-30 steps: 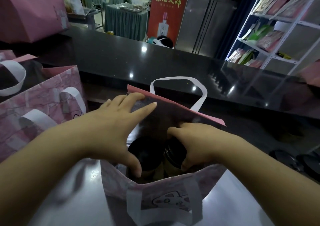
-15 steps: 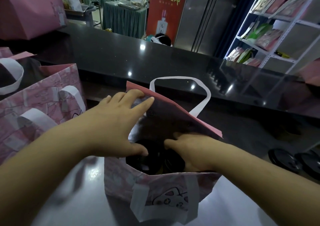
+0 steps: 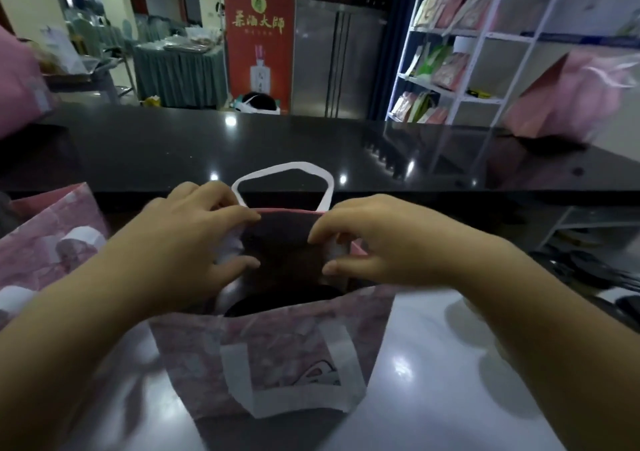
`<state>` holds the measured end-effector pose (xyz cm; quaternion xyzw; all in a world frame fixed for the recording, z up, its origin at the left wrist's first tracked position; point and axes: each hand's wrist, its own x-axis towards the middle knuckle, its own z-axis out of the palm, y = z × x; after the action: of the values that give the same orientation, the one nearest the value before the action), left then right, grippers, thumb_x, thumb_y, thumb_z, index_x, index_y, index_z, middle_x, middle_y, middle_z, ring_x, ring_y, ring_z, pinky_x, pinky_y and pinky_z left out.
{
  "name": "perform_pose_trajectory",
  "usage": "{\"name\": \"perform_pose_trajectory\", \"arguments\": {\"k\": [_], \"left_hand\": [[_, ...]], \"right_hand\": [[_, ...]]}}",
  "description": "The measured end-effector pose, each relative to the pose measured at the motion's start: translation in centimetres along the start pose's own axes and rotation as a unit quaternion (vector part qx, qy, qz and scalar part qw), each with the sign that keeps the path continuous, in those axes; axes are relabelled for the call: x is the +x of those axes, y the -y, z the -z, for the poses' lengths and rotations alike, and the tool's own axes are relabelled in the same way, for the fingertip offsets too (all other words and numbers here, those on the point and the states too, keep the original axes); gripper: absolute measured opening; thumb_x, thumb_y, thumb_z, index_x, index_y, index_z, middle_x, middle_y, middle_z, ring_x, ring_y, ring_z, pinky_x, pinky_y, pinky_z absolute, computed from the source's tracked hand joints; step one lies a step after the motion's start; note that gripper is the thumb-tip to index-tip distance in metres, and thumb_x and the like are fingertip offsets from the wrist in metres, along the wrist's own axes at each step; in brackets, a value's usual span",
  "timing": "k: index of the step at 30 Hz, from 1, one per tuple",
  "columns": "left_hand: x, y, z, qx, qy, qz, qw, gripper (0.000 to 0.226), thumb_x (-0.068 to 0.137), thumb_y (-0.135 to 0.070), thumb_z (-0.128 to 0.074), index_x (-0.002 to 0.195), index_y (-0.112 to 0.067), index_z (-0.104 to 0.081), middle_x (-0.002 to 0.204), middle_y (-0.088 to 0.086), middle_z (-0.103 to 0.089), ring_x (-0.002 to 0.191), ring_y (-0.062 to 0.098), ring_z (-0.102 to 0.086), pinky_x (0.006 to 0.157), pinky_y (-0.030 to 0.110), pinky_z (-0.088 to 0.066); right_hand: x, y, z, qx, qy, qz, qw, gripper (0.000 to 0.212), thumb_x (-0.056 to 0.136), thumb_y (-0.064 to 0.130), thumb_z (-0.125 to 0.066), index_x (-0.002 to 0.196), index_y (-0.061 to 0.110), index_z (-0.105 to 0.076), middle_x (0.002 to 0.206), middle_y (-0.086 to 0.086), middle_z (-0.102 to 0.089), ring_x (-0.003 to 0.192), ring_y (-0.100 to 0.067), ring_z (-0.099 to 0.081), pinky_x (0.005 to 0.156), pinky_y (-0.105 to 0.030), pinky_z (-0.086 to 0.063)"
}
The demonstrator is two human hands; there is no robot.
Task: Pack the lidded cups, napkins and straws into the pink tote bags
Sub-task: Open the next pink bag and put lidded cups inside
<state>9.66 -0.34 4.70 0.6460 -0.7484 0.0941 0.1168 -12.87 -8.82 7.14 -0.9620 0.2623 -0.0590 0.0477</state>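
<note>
Tote bag point(image 3: 277, 339), pink with a printed pattern, stands upright at the centre of the glossy pale desk point(image 3: 433, 364), mouth open toward the camera. Its far handle point(image 3: 287, 166), a white loop, rises above the far rim. Its near handle point(image 3: 235, 374) lies folded flat against the front wall.

Inside the mouth, low down, a dark round lid point(image 3: 277, 300) is partly visible. The rest of the contents are in shadow and cannot be identified.

Left hand point(image 3: 187, 242) is at the left end of the far rim. Its grip is closed: the fingers curl over the top edge and the thumb sits lower, inside the bag, pinching the far wall where the white strap meets it.

Right hand point(image 3: 388, 242) is at the right end of the same rim. Its grip is likewise closed, with curled fingers above and the thumb below pinching the far wall by the strap. The two hands are apart, with the dark inner face of the far wall between them.

A second bag point(image 3: 45, 239) of the same pattern stands on the desk at the left edge of view, apart from the first. Behind the desk runs a raised black ledge point(image 3: 173, 145). A third bag point(image 3: 568, 100), blurred, rests on its far right end. Dark flat objects point(image 3: 588, 270) lie to the right, too blurred to identify.
</note>
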Motion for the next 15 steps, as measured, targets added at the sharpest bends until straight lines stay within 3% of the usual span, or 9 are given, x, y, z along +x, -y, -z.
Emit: {"name": "perform_pose_trajectory", "arguments": {"k": [4,7,15], "left_hand": [[0.9,-3.8,1.4,-0.040,-0.051,-0.059,0.996,0.047,0.075,-0.059,-0.052,0.110,-0.029,-0.062,0.102,-0.005,-0.058,0.088,0.020,-0.054,0.070,0.045,-0.052],[1.4,-8.1,1.7,-0.053,-0.064,-0.089,0.993,0.043,0.075,-0.059,-0.051,0.106,-0.032,-0.062,0.102,-0.009,-0.060,0.089,0.015,-0.055,0.067,0.035,-0.051],[3.0,-23.0,-3.2,-0.081,-0.020,-0.129,0.988,0.049,0.077,-0.064,-0.042,0.117,-0.039,-0.053,0.116,-0.018,-0.052,0.094,0.001,-0.050,0.078,0.021,-0.047]], "right_hand": [[-4.4,-1.0,1.4,0.007,-0.037,-0.040,0.999,0.033,0.084,0.043,-0.063,0.115,0.034,-0.055,0.102,0.019,-0.056,0.092,-0.002,-0.055,0.081,-0.030,-0.051],[-8.6,-2.5,1.3,-0.004,-0.052,-0.076,0.996,0.038,0.084,0.045,-0.062,0.119,0.034,-0.053,0.108,0.016,-0.058,0.096,-0.004,-0.054,0.084,-0.030,-0.051],[-22.5,-9.5,-0.2,-0.030,0.003,-0.184,0.982,0.039,0.085,0.052,-0.058,0.120,0.039,-0.047,0.114,0.016,-0.054,0.103,-0.008,-0.051,0.084,-0.030,-0.047]]}}
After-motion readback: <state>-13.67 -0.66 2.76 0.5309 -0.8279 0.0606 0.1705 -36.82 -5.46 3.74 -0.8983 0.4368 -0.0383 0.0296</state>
